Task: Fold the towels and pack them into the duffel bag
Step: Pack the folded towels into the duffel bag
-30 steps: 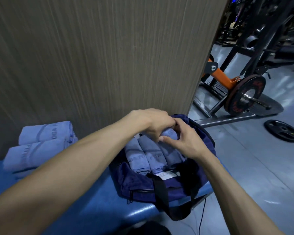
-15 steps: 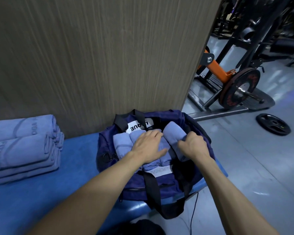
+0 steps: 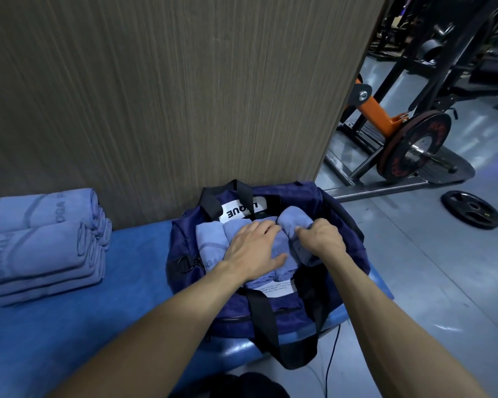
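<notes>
An open navy duffel bag (image 3: 348, 248) sits on the right end of a blue padded bench (image 3: 133, 277). Inside it lie several rolled light-blue towels side by side. My left hand (image 3: 255, 251) presses flat on the middle rolls (image 3: 213, 242). My right hand (image 3: 322, 239) grips the rightmost towel roll (image 3: 292, 221), which stands a little higher than the others. A stack of folded light-blue towels (image 3: 43, 239) lies on the bench at the far left.
A wood-grain wall panel (image 3: 170, 90) rises right behind the bench and bag. To the right is grey gym floor with a plate-loaded machine (image 3: 414, 145) and a loose black weight plate (image 3: 472, 209). A thin black cable (image 3: 332, 357) hangs below the bench edge.
A second ago both hands were bunched over the rightmost roll at the bag's back. My left hand has since spread flat over the middle rolls, and my right has dropped onto the rightmost roll.
</notes>
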{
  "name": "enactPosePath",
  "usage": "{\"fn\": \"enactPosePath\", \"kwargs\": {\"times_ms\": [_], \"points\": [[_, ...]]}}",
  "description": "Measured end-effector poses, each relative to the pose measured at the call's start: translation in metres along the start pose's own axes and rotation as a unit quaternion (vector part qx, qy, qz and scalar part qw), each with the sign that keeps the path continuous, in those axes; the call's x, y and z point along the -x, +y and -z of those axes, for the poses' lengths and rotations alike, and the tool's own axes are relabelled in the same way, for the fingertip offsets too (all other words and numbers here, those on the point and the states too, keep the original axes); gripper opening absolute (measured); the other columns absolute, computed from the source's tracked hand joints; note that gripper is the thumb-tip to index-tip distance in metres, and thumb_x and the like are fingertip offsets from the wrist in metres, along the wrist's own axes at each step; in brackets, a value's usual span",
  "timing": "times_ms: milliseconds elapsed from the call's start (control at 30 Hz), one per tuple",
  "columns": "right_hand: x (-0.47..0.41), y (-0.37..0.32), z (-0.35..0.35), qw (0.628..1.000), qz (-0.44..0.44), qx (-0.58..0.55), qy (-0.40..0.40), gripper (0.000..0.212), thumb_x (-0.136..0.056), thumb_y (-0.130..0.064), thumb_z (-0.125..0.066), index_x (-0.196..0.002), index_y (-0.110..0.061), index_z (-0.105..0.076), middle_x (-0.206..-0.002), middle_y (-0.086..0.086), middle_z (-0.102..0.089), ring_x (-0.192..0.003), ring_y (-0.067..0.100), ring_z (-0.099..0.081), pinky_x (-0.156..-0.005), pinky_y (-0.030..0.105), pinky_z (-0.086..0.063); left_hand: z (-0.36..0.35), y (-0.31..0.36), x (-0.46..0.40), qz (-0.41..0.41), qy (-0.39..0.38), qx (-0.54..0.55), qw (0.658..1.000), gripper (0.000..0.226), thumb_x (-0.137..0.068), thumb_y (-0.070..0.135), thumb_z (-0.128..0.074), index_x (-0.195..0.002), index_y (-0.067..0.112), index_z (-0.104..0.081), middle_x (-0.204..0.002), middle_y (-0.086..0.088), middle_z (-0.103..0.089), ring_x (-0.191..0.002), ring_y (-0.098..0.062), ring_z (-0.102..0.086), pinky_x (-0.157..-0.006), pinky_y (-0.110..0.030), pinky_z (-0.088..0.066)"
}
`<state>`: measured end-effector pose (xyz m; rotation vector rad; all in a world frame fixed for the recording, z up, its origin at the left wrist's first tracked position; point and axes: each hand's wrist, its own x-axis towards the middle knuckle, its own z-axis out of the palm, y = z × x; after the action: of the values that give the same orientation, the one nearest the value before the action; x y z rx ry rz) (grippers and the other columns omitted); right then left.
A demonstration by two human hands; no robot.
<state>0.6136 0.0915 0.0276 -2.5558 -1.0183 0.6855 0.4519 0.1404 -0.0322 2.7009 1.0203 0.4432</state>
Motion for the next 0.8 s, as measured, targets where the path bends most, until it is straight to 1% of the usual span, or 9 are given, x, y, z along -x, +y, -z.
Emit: {"fn": "enactPosePath", "kwargs": {"times_ms": [100, 167, 300, 400, 500, 567, 600, 700, 800], "points": [[0.000, 0.006, 0.001, 0.999, -0.022, 0.028, 0.023, 0.050, -0.096, -0.043, -0.055, -0.131, -0.008, -0.054, -0.131, 0.016, -0.060, -0.118, 0.038, -0.058, -0.090, 0.040, -0.047, 0.003, -0.001, 0.003, 0.001, -0.004, 0.001, 1.000, 0.062, -0.092, 0.054, -0.057, -0.143, 0.021, -0.045, -0.147, 0.005, -0.046, -0.132, -0.019, -0.044, -0.108, -0.035, -0.035], [-0.003, 0.001, 0.003, 0.999, -0.032, 0.027, 0.008, 0.051, -0.096, -0.041, -0.056, -0.133, -0.008, -0.052, -0.132, 0.016, -0.059, -0.119, 0.037, -0.058, -0.093, 0.041, -0.047, 0.004, -0.001, 0.004, -0.002, -0.005, 0.000, 1.000, 0.064, -0.092, 0.054, -0.056, -0.146, 0.023, -0.042, -0.148, 0.005, -0.045, -0.133, -0.019, -0.043, -0.109, -0.036, -0.035], [-0.016, -0.009, 0.001, 0.992, -0.039, -0.107, -0.052, 0.050, -0.096, -0.032, -0.061, -0.132, 0.001, -0.052, -0.123, 0.019, -0.061, -0.100, 0.033, -0.060, -0.081, 0.038, -0.050, 0.002, -0.001, 0.003, -0.010, -0.012, -0.003, 1.000, 0.071, -0.092, 0.056, -0.055, -0.153, 0.031, -0.031, -0.150, 0.005, -0.042, -0.135, -0.020, -0.041, -0.110, -0.039, -0.035], [-0.019, -0.003, -0.003, 0.989, -0.032, -0.127, -0.065, 0.049, -0.099, -0.032, -0.059, -0.132, 0.004, -0.053, -0.115, 0.019, -0.062, -0.096, 0.032, -0.061, -0.083, 0.038, -0.051, 0.004, 0.000, 0.001, -0.022, -0.029, -0.022, 0.999, 0.071, -0.092, 0.057, -0.053, -0.155, 0.034, -0.029, -0.148, 0.004, -0.041, -0.132, -0.021, -0.041, -0.108, -0.039, -0.036], [-0.017, -0.003, -0.002, 0.995, -0.013, -0.055, -0.076, 0.054, -0.102, -0.040, -0.051, -0.135, 0.003, -0.051, -0.129, 0.022, -0.061, -0.112, 0.035, -0.061, -0.082, 0.035, -0.046, 0.019, 0.003, -0.011, -0.025, -0.066, -0.034, 0.997, 0.069, -0.088, 0.051, -0.060, -0.151, 0.034, -0.035, -0.140, 0.003, -0.041, -0.123, -0.022, -0.042, -0.102, -0.040, -0.040], [-0.013, -0.005, -0.001, 0.997, 0.001, -0.004, -0.077, 0.058, -0.103, -0.046, -0.045, -0.137, 0.001, -0.049, -0.136, 0.021, -0.058, -0.121, 0.036, -0.058, -0.086, 0.035, -0.045, 0.028, 0.014, -0.025, -0.039, -0.055, -0.034, 0.997, 0.057, -0.086, 0.034, -0.062, -0.141, 0.031, -0.049, -0.133, 0.004, -0.044, -0.117, -0.021, -0.043, -0.096, -0.041, -0.043], [-0.013, -0.005, -0.002, 0.997, 0.012, 0.022, -0.078, 0.059, -0.104, -0.047, -0.040, -0.139, 0.000, -0.048, -0.139, 0.021, -0.056, -0.124, 0.036, -0.056, -0.090, 0.037, -0.045, 0.031, 0.020, -0.034, -0.046, -0.043, -0.030, 0.998, 0.048, -0.088, 0.026, -0.059, -0.136, 0.028, -0.055, -0.132, 0.004, -0.046, -0.116, -0.021, -0.044, -0.095, -0.042, -0.043], [-0.009, -0.008, -0.004, 0.989, 0.038, 0.106, -0.092, 0.053, -0.108, -0.038, -0.026, -0.141, -0.002, -0.047, -0.141, 0.019, -0.054, -0.127, 0.037, -0.054, -0.098, 0.039, -0.045, 0.029, 0.032, -0.051, -0.055, -0.056, -0.025, 0.997, 0.034, -0.096, 0.017, -0.047, -0.127, 0.020, -0.061, -0.133, 0.002, -0.053, -0.118, -0.025, -0.050, -0.092, -0.046, -0.047], [-0.006, -0.009, -0.002, 0.981, 0.053, 0.167, -0.085, 0.049, -0.106, -0.032, -0.028, -0.136, -0.002, -0.054, -0.136, 0.018, -0.058, -0.124, 0.036, -0.057, -0.097, 0.039, -0.045, 0.019, 0.030, -0.053, -0.041, -0.101, -0.015, 0.994, 0.037, -0.094, 0.013, -0.050, -0.129, 0.021, -0.059, -0.133, 0.001, -0.057, -0.122, -0.025, -0.052, -0.095, -0.044, -0.048]]}}
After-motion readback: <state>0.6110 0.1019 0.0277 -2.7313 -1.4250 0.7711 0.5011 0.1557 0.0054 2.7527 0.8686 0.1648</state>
